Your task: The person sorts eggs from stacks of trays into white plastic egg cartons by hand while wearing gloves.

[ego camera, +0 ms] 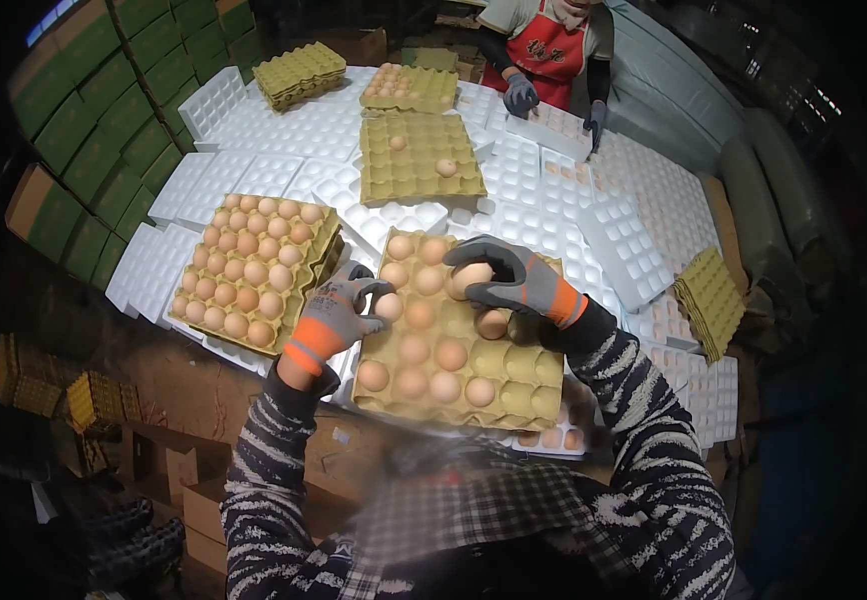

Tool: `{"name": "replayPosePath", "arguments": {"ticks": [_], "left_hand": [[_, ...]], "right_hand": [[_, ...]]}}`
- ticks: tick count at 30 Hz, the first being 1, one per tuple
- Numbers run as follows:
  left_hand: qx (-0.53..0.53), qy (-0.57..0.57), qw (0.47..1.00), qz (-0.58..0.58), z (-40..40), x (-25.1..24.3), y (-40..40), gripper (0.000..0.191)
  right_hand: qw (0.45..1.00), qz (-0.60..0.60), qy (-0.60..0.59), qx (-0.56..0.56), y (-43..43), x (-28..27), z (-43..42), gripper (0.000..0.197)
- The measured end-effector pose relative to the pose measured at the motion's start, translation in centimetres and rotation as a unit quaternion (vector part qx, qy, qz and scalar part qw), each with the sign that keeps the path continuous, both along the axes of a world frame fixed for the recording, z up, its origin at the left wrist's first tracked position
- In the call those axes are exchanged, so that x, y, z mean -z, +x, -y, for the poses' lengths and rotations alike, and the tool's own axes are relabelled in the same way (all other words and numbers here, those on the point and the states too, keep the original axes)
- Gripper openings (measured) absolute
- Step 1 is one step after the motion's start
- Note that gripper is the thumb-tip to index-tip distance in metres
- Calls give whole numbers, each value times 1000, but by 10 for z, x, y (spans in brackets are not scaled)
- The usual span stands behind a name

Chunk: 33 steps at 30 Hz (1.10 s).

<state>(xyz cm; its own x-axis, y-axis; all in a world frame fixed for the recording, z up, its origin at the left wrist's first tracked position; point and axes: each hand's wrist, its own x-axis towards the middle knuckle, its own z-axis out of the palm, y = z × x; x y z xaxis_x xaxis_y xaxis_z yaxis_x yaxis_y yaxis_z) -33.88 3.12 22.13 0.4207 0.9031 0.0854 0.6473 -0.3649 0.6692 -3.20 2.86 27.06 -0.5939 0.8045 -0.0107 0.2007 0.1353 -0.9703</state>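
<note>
My left hand (345, 306), in a grey glove with an orange cuff, has its fingers around a pale egg (388, 307) at the left edge of a pulp egg tray (531, 375). Gloved the same way, my right hand (512, 279) grips a light brown egg (472, 280) over the tray's upper right part. Brown eggs fill much of this tray's left side; several cups at its lower right hold none. Just below my right hand is another brown egg (491, 324). To the left stands a stack of pulp trays (321, 247) topped with a full layer of eggs.
White foam egg trays (276, 127) cover the table. Beyond my hands lies a pulp tray (418, 169) with two eggs. Across the table, a person in a red apron (546, 56) holds a foam tray (553, 129). Green cartons (96, 127) are stacked at left.
</note>
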Motion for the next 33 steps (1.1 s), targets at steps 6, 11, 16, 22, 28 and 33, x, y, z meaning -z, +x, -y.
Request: {"name": "replayPosePath", "arguments": {"ticks": [6,11,16,22,28,33], "left_hand": [[-80,-195,911,355,37,-12,-34,44],[90,57,994,-27,73,-24,-28,52],[18,-2,998,-58,86,-20,-30,55],[-11,-10,981,193,123,-34,-9,50],[195,-179,908,325,170,-25,107,26],[355,-325,793,373,173,37,210,52]], "right_hand": [[842,390,353,-119,-63,17,-8,44],[988,90,90,-90,-2,2,-19,46],[987,-56,-114,-97,8,-32,3,53],[888,-385,-215,-131,-13,88,43,51],[945,222,231,-67,79,-19,41,57],[978,141,109,104,239,50,102,52]]}}
